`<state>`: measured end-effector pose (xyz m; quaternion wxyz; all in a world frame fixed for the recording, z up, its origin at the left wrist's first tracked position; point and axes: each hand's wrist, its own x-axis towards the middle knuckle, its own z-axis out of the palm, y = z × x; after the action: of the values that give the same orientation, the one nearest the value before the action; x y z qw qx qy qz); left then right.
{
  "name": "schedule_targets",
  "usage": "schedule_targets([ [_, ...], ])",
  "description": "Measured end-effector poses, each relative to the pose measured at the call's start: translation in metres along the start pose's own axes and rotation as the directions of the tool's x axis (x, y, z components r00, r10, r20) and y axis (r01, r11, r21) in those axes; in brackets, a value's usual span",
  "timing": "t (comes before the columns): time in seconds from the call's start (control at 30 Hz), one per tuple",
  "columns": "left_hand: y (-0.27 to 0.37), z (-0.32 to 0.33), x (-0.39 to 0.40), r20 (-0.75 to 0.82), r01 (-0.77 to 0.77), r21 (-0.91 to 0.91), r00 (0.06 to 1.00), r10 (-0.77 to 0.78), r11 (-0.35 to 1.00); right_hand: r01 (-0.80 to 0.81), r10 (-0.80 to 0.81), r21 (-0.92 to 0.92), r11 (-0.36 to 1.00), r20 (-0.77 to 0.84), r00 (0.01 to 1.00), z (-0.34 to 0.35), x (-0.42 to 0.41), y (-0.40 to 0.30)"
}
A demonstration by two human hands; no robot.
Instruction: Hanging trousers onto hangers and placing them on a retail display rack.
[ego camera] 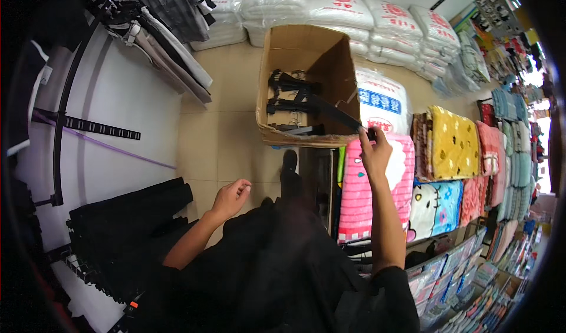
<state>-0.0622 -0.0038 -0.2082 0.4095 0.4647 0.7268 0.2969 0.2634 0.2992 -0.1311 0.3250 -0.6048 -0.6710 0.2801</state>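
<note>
My right hand (376, 154) grips the end of a black clothes hanger (338, 114) at the near right corner of an open cardboard box (305, 140). The hanger slants from that corner back into the box. Several black hangers with metal hooks (289, 83) lie inside, mostly along the left side. My left hand (231, 198) hangs in the air left of my legs, holding nothing, its fingers loosely curled. Below my right hand lies a folded pink striped blanket (356, 196).
Plastic-wrapped white bundles (340, 8) line the far wall. Trousers (170, 52) hang upper left, and black garments (128, 220) hang lower left beside a black rail (66, 112). Folded blankets, one yellow (455, 143), stand right. Tiled floor (199, 143) lies left of the box.
</note>
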Motion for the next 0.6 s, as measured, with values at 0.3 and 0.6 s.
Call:
schedule_targets([
  [0.3, 0.030, -0.019, 0.047, -0.060, 0.277, 0.122, 0.960, -0.272, 0.953, 0.013, 0.241, -0.401, 0.916, 0.575, 0.782, 0.250, 0.162, 0.126],
  [0.6, 0.073, -0.039, 0.093, -0.039, 0.536, 0.190, 0.841, -0.539, 0.823, -0.086, 0.609, -0.650, 0.755, 0.645, 0.462, 0.345, 0.125, 0.257],
])
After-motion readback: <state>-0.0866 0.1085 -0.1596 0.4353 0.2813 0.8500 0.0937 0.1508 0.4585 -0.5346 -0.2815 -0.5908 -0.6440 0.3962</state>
